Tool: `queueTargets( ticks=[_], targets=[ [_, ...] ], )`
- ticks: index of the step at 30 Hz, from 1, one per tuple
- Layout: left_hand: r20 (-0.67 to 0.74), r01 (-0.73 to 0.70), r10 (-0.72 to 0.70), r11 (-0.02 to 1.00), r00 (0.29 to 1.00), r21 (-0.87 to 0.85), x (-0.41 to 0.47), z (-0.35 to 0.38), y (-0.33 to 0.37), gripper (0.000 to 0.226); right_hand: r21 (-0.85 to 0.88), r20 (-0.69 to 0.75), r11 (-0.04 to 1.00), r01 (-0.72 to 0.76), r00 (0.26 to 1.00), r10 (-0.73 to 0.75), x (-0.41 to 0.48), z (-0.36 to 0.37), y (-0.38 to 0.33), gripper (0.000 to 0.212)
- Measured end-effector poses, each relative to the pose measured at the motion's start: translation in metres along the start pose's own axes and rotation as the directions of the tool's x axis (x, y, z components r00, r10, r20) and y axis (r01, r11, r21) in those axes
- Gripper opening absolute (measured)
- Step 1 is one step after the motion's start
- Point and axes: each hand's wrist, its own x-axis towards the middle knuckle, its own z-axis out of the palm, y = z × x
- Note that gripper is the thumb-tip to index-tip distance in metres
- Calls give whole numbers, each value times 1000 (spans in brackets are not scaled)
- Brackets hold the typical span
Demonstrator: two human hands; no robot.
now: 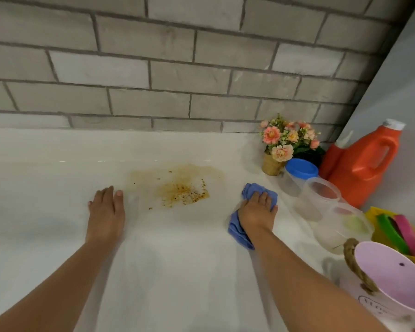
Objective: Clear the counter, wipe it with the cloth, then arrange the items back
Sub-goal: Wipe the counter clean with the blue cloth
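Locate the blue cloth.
In the head view, the blue cloth lies on the counter under the right hand, between the brown stain and clear jars.

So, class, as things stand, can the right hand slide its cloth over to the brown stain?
Probably yes. The right hand holds the cloth just right of the stain, with only bare counter between them; the left hand lies flat on the stain's far side.
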Motion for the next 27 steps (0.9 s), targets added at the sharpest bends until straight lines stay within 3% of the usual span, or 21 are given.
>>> queueTargets(
  ticks=[3, 18, 21, 24, 27],
  targets=[
    [6, 1, -1, 1000, 1000, 18, 0, 7, -5, 54, -24, 33, 999, -29, 999, 30, 40, 1, -13, 54],
    [22, -11, 11, 1000, 1000, -3, 0, 9, -3, 70, -93, 81, 989, 119, 991, -111, 142, 5, -68, 54],
    [37, -6, 5, 1000, 999, 27, 1, 8, -2, 72, -99, 102, 965, 243, 967, -233, 139, 5, -68, 51],
    [49, 0, -2, 1000, 999, 30, 0, 6, 2, 74, -61, 191, 909, 413, 898, -395, 120, 4, -66, 50],
    [69, 11, -14, 999, 998, 48, -1, 5, 2, 67, -54, 201, 875, 482, 863, -463, 83, 4, -67, 51]
  ],
)
